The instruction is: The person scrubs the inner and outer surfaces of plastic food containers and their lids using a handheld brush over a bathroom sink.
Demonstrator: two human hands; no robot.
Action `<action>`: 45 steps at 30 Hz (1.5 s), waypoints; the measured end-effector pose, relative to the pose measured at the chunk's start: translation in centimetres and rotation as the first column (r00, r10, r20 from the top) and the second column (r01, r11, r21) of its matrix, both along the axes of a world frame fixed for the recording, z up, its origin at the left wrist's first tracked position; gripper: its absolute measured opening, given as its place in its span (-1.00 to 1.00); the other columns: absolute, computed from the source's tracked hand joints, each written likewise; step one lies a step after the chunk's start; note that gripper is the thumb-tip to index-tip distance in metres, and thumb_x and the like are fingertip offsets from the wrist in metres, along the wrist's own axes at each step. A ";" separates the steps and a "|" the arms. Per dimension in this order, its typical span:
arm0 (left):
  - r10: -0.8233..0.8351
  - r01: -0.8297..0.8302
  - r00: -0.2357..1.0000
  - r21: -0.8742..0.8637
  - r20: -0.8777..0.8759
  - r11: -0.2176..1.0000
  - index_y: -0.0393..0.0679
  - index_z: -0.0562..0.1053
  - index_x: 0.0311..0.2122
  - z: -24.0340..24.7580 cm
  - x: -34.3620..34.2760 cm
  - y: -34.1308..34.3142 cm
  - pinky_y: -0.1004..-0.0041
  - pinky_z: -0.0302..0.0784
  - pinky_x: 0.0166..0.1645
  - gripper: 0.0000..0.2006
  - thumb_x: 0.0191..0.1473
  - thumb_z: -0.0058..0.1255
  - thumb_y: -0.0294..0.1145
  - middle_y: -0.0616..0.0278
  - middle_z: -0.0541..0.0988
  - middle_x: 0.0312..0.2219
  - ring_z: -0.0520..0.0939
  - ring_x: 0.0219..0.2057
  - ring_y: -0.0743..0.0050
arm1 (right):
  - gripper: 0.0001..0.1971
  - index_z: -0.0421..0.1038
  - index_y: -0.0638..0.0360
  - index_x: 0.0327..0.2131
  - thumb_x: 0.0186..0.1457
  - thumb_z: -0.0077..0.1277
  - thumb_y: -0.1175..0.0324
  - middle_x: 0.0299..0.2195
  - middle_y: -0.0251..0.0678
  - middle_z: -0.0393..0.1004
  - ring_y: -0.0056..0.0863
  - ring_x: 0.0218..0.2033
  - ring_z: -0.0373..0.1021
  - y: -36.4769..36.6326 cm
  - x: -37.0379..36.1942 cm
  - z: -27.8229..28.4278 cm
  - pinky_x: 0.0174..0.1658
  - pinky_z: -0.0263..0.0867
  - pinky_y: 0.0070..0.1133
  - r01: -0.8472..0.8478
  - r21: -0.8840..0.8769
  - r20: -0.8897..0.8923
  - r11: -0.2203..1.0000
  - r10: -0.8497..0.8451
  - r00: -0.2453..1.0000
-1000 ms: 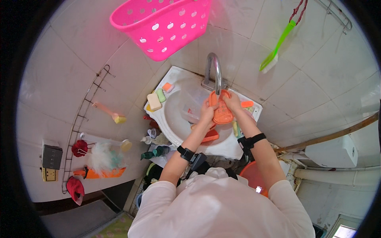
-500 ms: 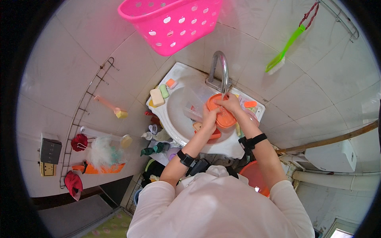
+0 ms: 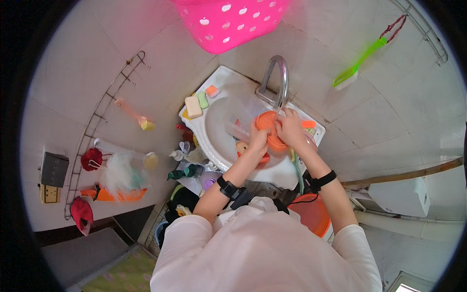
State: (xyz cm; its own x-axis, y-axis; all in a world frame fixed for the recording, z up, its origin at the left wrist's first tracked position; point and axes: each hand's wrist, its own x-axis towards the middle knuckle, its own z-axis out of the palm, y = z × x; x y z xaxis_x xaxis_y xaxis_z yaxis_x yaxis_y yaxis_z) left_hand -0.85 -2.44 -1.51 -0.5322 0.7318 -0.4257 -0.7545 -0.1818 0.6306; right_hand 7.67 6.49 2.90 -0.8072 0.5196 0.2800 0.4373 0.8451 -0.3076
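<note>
Over the right part of the white sink (image 3: 214, 148), my left hand (image 3: 259, 138) grips the left side of an orange, rounded plastic dish (image 3: 266, 119). It may be a shallow container or its lid. My right hand (image 3: 290, 130) is closed on the dish's right side, its bent fingers covering part of it. Just above my right hand is the curved chrome tap (image 3: 280, 73). A clear plastic container (image 3: 237, 130) lies in the basin left of my hands. Below my left hand sits another orange item (image 3: 262, 160) beside a tan sponge-like piece (image 3: 242, 147).
Soap bars (image 3: 193, 107) sit on the sink's left corner, and a small orange piece (image 3: 308, 124) on its right. A pink basket (image 3: 228, 24) hangs above. On the right wall is a green brush (image 3: 357, 63); an orange basin (image 3: 311, 214) stands below.
My right hand has shifted down and right along the dish, its fingers now more curled over it. The dish has turned slightly in my hands. The whole view has shifted a little.
</note>
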 end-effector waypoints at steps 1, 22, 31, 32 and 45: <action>-0.006 0.007 0.999 0.008 -0.040 1.000 -0.03 -0.09 0.21 -0.3 0.1 0.1 0.28 0.45 -0.03 -0.21 -0.16 -0.22 -0.81 0.09 0.25 0.01 0.41 -0.07 0.22 | -0.69 0.45 0.20 -0.25 -0.09 -0.03 0.28 -0.07 0.02 0.34 0.00 0.05 0.19 -0.4 0.1 0.0 0.05 0.15 -0.24 -0.003 -0.001 0.008 1.000 0.003 1.000; -0.081 0.078 0.997 0.164 0.012 0.983 -0.07 -0.11 0.21 0.7 0.3 0.3 0.43 0.45 -0.11 -0.19 -0.22 -0.29 -0.86 0.07 0.21 0.06 0.37 -0.02 0.24 | -0.58 0.29 -0.07 -0.03 -0.05 -0.04 0.33 0.17 -0.01 -0.02 0.03 0.24 -0.22 0.1 0.7 1.2 0.16 -0.29 0.07 -0.223 -0.066 0.234 0.973 0.232 0.944; -0.115 0.109 0.993 0.168 0.025 0.980 -0.09 -0.04 0.18 2.1 -0.1 -0.2 0.38 0.45 -0.09 -0.19 -0.31 -0.32 -0.85 0.08 0.26 0.00 0.37 -0.02 0.19 | -0.58 0.27 -0.04 -0.02 -0.05 -0.11 0.38 0.14 -0.04 0.04 0.04 0.22 -0.16 0.2 1.1 2.1 0.17 -0.29 0.08 -0.183 0.132 0.301 0.974 0.137 0.944; -0.119 0.113 0.993 0.168 0.023 0.979 -0.09 -0.04 0.18 2.2 -0.2 -0.2 0.38 0.45 -0.09 -0.19 -0.31 -0.32 -0.85 0.08 0.26 0.00 0.37 -0.02 0.19 | -0.60 0.30 -0.05 -0.05 -0.05 -0.10 0.35 0.08 -0.06 0.12 0.02 0.20 -0.12 -0.1 1.1 2.0 0.16 -0.24 0.07 -0.189 0.099 0.260 0.977 0.157 0.953; -0.200 0.176 0.977 0.251 0.075 0.952 -0.04 -0.03 0.16 2.0 -1.8 -0.2 0.21 0.43 0.01 -0.22 -0.29 -0.37 -0.86 0.04 0.23 0.02 0.36 0.01 0.11 | -0.63 0.32 -0.04 -0.06 0.00 -0.14 0.24 0.04 -0.06 0.20 0.02 0.20 -0.12 0.8 0.6 1.8 0.12 -0.22 0.11 -0.066 0.183 0.218 0.981 0.025 0.976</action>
State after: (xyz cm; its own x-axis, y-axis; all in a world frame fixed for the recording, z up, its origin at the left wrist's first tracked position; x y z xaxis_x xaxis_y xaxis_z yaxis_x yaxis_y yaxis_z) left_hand -2.70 -2.63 0.53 -0.3393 0.9019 -0.2672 -0.8455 -0.1679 0.5069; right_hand 8.28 7.32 4.73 -0.8803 0.4357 0.1875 0.4355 0.8991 -0.0446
